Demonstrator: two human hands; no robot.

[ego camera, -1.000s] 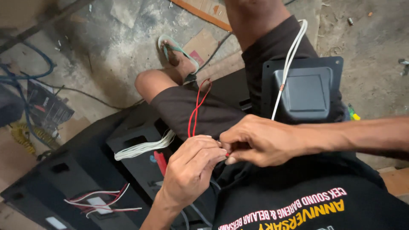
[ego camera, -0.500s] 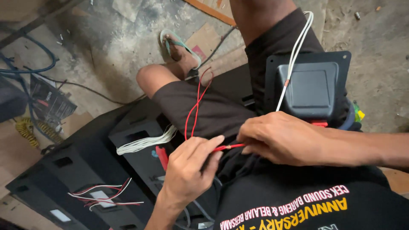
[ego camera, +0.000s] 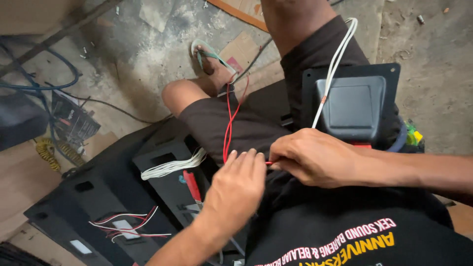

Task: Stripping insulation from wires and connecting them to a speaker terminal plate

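Note:
My left hand (ego camera: 235, 186) and my right hand (ego camera: 311, 158) meet over my lap, both pinching a thin red wire (ego camera: 228, 123) that loops up across my dark shorts toward my foot. My right hand's fingertips close on the wire's end; my left hand's fingers curl over the same spot, hiding it. A white cable (ego camera: 333, 66) runs from under my right hand up over a black square plate with a grey raised box (ego camera: 351, 106) resting on my right thigh.
A large black panel (ego camera: 98, 197) with cutouts lies at my left, with a white wire bundle (ego camera: 172, 166), red and white wires (ego camera: 129, 222) and a red-handled tool (ego camera: 192, 186). Blue cable (ego camera: 54, 83), a sandalled foot (ego camera: 212, 64) and cardboard lie on the concrete floor.
My hands have stayed together on the red wire, shifting slightly; my left hand's fingers have curled further over the wire end. The view has moved down a little.

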